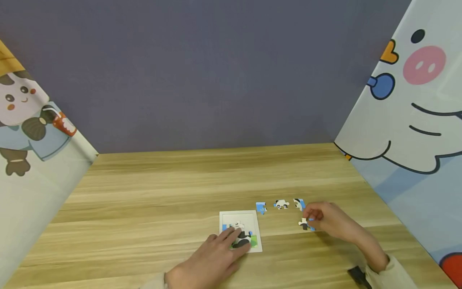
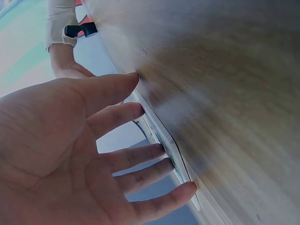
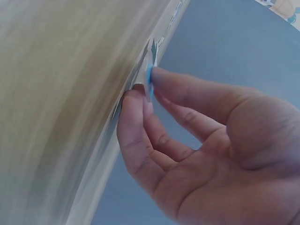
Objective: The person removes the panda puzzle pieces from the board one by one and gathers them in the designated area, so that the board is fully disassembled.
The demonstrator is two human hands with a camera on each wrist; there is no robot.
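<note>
Here the right hand [image 1: 326, 220] pinches a puzzle piece [image 1: 305, 224].

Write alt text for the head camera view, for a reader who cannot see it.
On a light wooden table, a person's left hand presses straight fingers on a white square puzzle tray with a part-built panda picture, while the right hand pinches a small blue, black and white puzzle piece. Three more loose pieces lie in a row behind.

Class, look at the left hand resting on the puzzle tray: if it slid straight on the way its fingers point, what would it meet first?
Probably the loose blue puzzle piece just beyond the puzzle tray; the left hand points up-right, though depth is unclear.
</note>
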